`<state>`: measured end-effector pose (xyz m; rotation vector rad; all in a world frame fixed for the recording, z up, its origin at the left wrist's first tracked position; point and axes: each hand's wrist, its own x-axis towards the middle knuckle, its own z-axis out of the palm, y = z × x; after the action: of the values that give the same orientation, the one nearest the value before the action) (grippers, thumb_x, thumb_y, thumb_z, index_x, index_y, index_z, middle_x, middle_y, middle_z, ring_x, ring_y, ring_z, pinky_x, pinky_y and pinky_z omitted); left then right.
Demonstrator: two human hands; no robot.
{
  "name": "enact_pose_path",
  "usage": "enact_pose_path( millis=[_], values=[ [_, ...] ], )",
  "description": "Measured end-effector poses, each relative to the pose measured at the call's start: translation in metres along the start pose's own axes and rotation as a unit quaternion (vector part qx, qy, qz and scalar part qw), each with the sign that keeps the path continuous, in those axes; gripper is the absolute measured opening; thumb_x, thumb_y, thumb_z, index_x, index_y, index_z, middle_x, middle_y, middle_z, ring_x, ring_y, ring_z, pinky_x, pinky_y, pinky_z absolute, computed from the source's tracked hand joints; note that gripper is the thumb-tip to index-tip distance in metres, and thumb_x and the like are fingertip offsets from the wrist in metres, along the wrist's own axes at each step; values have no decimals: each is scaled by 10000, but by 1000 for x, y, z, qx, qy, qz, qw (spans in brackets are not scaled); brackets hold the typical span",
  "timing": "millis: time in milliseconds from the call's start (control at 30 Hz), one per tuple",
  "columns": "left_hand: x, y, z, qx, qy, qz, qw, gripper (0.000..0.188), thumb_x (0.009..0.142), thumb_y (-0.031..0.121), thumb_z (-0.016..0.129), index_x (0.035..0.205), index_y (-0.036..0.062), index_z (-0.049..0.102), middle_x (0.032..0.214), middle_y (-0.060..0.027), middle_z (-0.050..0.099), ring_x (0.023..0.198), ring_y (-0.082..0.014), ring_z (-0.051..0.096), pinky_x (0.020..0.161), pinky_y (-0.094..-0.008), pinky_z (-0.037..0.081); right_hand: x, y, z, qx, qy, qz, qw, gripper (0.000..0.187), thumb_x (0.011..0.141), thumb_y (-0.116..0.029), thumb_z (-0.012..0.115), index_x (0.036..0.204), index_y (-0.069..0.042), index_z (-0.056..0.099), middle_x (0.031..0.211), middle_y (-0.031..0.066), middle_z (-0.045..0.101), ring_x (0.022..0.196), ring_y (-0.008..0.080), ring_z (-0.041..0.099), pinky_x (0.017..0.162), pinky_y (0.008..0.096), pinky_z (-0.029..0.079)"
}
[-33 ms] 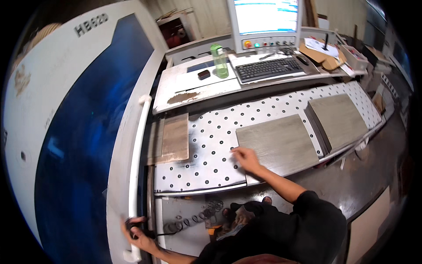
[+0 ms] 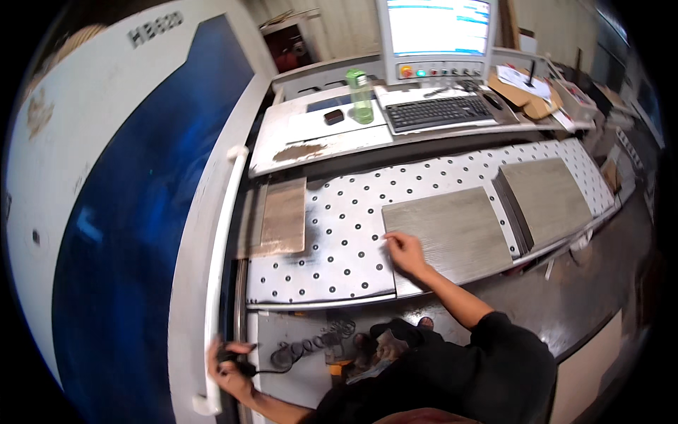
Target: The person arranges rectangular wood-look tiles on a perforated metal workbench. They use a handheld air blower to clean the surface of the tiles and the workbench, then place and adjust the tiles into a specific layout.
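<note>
At the lower left, my left hand (image 2: 229, 371) is closed around a black hand-held device (image 2: 236, 362) with a coiled black cord (image 2: 304, 346), right beside the white rail (image 2: 220, 283) of the machine. What kind of device it is, the fingers and blur hide. My right hand (image 2: 405, 256) has its fingers curled, with nothing seen in them, over the left edge of a grey-brown wood-look panel (image 2: 452, 226). Whether it touches the panel is unclear. That panel lies flat on a white table dotted with black spots (image 2: 346, 247).
Farther right lie more panels (image 2: 547, 194), apparently stacked. A brownish board (image 2: 284, 219) lies at the machine's opening. Behind are a keyboard (image 2: 438, 113), a monitor (image 2: 439, 32), a green bottle (image 2: 361, 102) and a small black box (image 2: 334, 117). The blue-and-white machine (image 2: 134, 191) stands left.
My right hand has shifted slightly right and its fingers look more curled. My left hand with the black device sits slightly farther right. The whole view has shifted a little.
</note>
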<state>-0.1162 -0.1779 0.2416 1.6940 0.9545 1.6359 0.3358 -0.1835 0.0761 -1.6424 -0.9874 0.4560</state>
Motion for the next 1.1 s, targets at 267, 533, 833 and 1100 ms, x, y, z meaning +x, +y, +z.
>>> enact_pose_path(
  millis=[267, 533, 833, 1100],
  values=[
    [32, 6, 132, -441, -690, -53, 571, 658, 795, 504, 773, 1060, -97, 729, 997, -194, 752, 855, -332, 734, 752, -388, 572, -2, 54, -25, 64, 85, -1, 994, 182, 989, -88, 569, 1045, 18, 705, 797, 71, 721, 736, 110, 663, 690, 252, 515],
    [21, 42, 205, -532, -749, -22, 394, 518, 835, 342, 812, 1179, -31, 707, 793, -122, 710, 621, -240, 666, 565, -312, 489, 1, 55, -26, 40, 66, 7, 997, 170, 1003, -75, 561, 1043, 23, 694, 797, 58, 695, 746, 111, 650, 705, 251, 512],
    [10, 48, 219, -564, -741, -44, 362, 494, 876, 346, 785, 1165, -46, 703, 762, -87, 705, 589, -179, 636, 539, -281, 463, 0, 56, -26, 83, 66, 17, 994, 185, 995, -81, 561, 1049, 31, 698, 805, 75, 711, 763, 133, 671, 714, 265, 517],
    [6, 63, 212, -556, -733, -13, 392, 473, 875, 332, 795, 1163, -33, 708, 995, -152, 752, 745, -261, 712, 626, -302, 522, -1, 57, -27, 92, 55, 16, 994, 188, 1000, -88, 564, 1061, 36, 691, 820, 71, 709, 771, 125, 662, 717, 261, 510]
  ],
)
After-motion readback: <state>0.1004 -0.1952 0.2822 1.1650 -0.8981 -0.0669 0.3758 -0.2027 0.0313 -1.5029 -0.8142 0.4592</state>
